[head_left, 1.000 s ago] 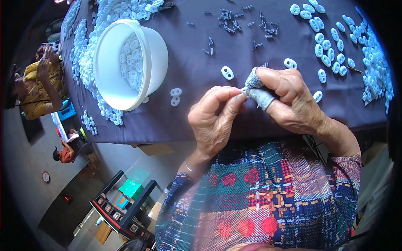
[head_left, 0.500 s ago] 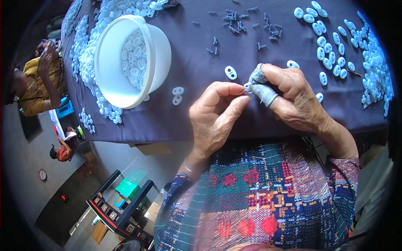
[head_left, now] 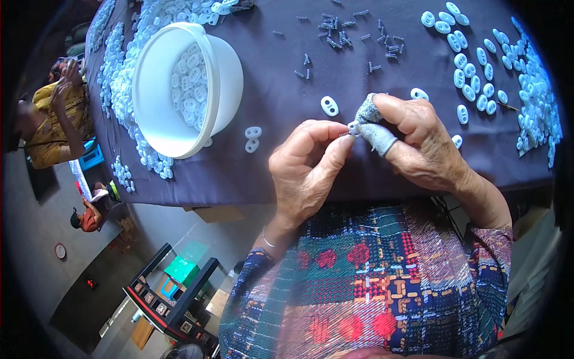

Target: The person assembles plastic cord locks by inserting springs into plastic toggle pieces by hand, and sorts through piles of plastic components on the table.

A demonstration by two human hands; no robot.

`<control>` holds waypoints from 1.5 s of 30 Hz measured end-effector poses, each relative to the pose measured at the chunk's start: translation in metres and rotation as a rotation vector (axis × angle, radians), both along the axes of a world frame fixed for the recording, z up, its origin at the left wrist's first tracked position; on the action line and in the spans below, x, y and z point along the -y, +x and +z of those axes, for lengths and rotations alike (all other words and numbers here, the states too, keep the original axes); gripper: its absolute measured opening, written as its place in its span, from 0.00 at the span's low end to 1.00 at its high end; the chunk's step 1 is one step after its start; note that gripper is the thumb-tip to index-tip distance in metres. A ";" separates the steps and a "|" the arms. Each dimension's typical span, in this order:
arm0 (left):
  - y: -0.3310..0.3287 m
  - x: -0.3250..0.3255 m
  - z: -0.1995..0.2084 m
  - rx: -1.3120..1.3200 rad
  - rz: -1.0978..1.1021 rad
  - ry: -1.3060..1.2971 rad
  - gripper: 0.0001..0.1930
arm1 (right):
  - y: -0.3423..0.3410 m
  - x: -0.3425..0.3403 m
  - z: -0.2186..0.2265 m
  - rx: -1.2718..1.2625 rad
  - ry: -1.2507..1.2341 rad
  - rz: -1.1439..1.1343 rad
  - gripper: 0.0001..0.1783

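My left hand [head_left: 308,170] pinches a tiny metal spring [head_left: 344,134] between thumb and forefinger. The spring's end meets a small white plastic cord-lock piece [head_left: 353,127], which my right hand [head_left: 427,140] grips. Grey cloth covers [head_left: 376,134] wrap my right thumb and forefinger and hide much of that piece. Just beyond the fingertips lies a white oval two-hole piece [head_left: 329,106]; a similar oval [head_left: 419,94] rests behind my right hand. Left of my left hand, two small white pieces [head_left: 253,139] lie together on the dark cloth.
Loose springs [head_left: 336,37] are scattered at the far middle. A white tub [head_left: 230,84], partly filled with white pieces, stands at left beside a large heap [head_left: 122,90]. More ovals [head_left: 469,81] and a second heap [head_left: 535,102] lie right. Another person [head_left: 54,119] sits at the table's left.
The spring shows more clearly between my left fingertips, against the white piece. Both hands stay nearly in place. The view has shifted very slightly.
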State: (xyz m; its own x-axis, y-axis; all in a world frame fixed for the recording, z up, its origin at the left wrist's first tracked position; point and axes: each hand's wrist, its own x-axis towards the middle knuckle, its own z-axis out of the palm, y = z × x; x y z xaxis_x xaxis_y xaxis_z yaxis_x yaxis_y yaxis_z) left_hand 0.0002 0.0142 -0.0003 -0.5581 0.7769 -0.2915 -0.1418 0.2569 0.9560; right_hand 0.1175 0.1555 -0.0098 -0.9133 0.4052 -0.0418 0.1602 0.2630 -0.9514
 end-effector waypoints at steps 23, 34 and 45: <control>0.005 -0.003 -0.006 -0.212 0.041 -0.044 0.03 | -0.004 0.006 -0.006 -0.098 -0.081 -0.072 0.02; 0.000 -0.002 0.001 -0.073 0.032 0.091 0.01 | -0.003 0.006 -0.002 -0.179 -0.112 -0.074 0.05; 0.000 0.001 -0.003 -0.077 -0.004 0.095 0.03 | 0.032 -0.033 0.044 -0.143 0.174 -0.394 0.03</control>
